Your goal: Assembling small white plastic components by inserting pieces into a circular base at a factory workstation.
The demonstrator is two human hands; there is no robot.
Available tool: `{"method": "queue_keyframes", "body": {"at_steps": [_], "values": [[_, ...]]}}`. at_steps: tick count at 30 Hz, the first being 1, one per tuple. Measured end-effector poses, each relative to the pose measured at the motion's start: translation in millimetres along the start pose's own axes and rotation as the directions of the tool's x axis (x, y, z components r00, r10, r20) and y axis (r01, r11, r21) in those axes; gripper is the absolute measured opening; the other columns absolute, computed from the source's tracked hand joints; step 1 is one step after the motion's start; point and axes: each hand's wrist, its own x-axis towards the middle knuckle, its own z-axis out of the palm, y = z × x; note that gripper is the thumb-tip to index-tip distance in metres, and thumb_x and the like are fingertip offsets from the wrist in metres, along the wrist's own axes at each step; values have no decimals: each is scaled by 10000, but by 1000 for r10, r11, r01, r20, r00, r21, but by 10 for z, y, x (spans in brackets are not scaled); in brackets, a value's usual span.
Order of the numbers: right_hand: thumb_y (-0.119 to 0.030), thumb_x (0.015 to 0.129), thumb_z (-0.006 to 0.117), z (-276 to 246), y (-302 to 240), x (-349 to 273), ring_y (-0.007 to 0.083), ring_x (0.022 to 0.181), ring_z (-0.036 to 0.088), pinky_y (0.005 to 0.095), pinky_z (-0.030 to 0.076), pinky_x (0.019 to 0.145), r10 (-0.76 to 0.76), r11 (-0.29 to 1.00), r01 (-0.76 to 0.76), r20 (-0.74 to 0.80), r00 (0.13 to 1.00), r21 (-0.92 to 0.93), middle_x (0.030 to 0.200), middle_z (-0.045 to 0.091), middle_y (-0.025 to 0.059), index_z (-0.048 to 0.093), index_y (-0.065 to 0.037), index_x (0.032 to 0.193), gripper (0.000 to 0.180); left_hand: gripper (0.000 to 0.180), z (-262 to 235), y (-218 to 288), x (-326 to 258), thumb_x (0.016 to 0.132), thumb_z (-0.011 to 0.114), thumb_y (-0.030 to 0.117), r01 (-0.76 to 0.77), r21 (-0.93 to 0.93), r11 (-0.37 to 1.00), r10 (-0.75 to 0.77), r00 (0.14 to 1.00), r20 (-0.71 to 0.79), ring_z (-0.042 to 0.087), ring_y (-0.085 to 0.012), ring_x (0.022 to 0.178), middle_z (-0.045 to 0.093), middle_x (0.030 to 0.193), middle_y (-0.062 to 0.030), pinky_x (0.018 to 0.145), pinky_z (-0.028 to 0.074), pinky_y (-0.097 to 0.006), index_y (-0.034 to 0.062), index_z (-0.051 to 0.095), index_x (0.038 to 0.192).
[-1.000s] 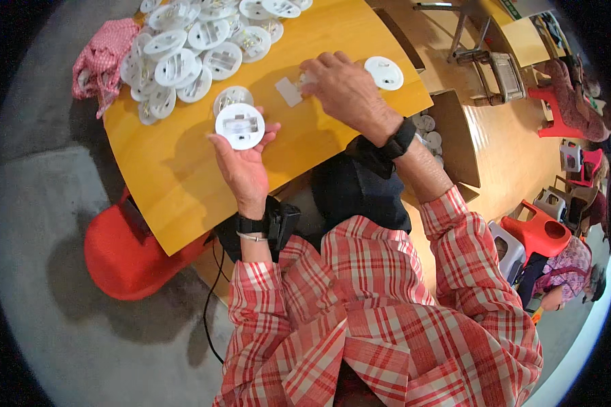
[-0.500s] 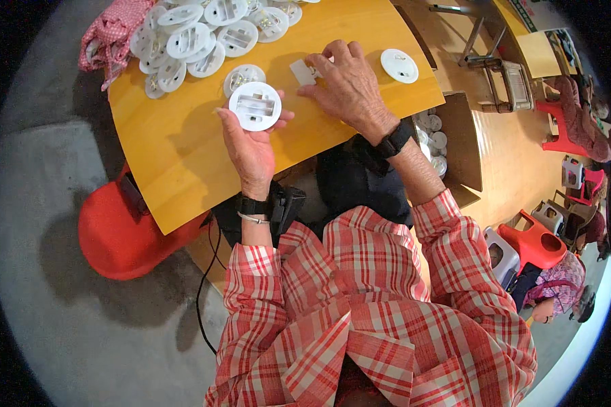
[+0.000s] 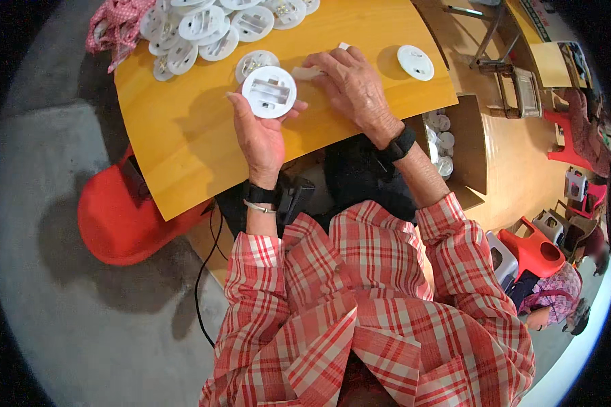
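My left hand [image 3: 259,132] holds a round white plastic disc [image 3: 269,91] face up above the yellow table [image 3: 183,136]; the disc has a rectangular recess in its middle. My right hand [image 3: 352,87] lies palm down on the table just right of the disc, fingertips on a small white flat piece [image 3: 308,72]. Another round disc [image 3: 254,62] lies on the table directly behind the held one. A single white disc [image 3: 415,62] lies to the right of my right hand.
A heap of several white discs [image 3: 210,27] covers the table's far left, beside a pink patterned cloth [image 3: 115,24]. A cardboard box [image 3: 465,146] holding more discs stands right of the table. A red stool [image 3: 119,217] stands at the left, red stools [image 3: 533,251] at the right.
My left hand has held the disc throughout. My right hand has slid a little left, toward the held disc, staying on the small white piece. The view has shifted.
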Motion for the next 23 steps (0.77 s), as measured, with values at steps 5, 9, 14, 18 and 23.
{"method": "queue_keyframes", "body": {"at_steps": [5, 9, 14, 18, 23], "values": [[-103, 773, 601, -44, 2, 15, 291, 769, 535, 382, 453, 697, 45, 995, -42, -29, 999, 95, 759, 574, 83, 604, -119, 955, 183, 615, -33, 5, -7, 923, 245, 560, 12, -8, 1000, -11, 999, 37, 631, -262, 694, 611, 947, -120, 580, 496, -310, 31, 427, 1179], [-98, 776, 600, -103, -75, 14, 273, 714, 543, 371, 458, 671, 143, 967, -119, -90, 986, 225, 721, 573, 82, 603, -108, 960, 184, 604, -24, 7, -8, 929, 240, 545, 4, -49, 999, -2, 999, 38, 625, -257, 731, 597, 989, -128, 575, 498, -311, 27, 432, 1173], [-85, 819, 605, -129, -158, -6, 169, 652, 582, 273, 461, 581, 327, 774, -251, -28, 944, 581, 729, 599, 80, 584, -44, 957, 145, 597, 46, 46, -26, 932, 250, 536, 2, -80, 997, -2, 1000, -3, 617, -246, 788, 587, 1014, -130, 596, 510, -336, 23, 432, 1179], [-98, 825, 617, -122, -272, -25, 146, 663, 599, 260, 462, 576, 322, 760, -210, -75, 944, 616, 743, 620, 91, 570, -12, 943, 153, 588, 12, 30, -18, 934, 256, 528, 30, -99, 995, -30, 1000, 7, 609, -239, 843, 579, 1037, -125, 634, 524, -362, 26, 426, 1190], [-135, 835, 618, -77, -339, -27, 227, 701, 629, 295, 491, 625, 283, 777, -266, 61, 957, 571, 821, 654, 106, 575, -17, 959, 177, 578, -25, 13, -10, 935, 254, 526, 33, -95, 995, -33, 999, 11, 601, -234, 883, 569, 1077, -109, 673, 531, -372, 38, 422, 1196]]}}
